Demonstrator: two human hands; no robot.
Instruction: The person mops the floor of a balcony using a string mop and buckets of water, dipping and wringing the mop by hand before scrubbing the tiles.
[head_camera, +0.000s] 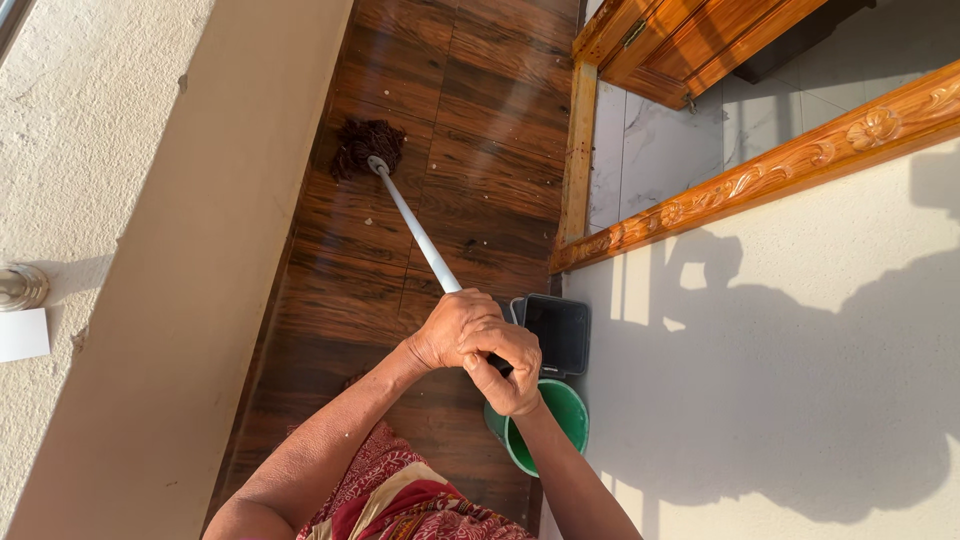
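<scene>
Hands, left hand (452, 328) and right hand (510, 372), clench the white mop handle (415, 232), its dark mop head (365, 145) far on wood-grain floor (480, 120); a backswing could likely topple the green bucket (560, 420) near right.

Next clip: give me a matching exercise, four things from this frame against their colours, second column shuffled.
Things:
1. mop head
2. mop handle
3. bucket
4. bin

Colours:
A. green
B. black
C. dark reddish brown
D. white

Pairs: 1-C, 2-D, 3-A, 4-B.

Both hands, left hand and right hand, grip the handle's upper end.
</scene>
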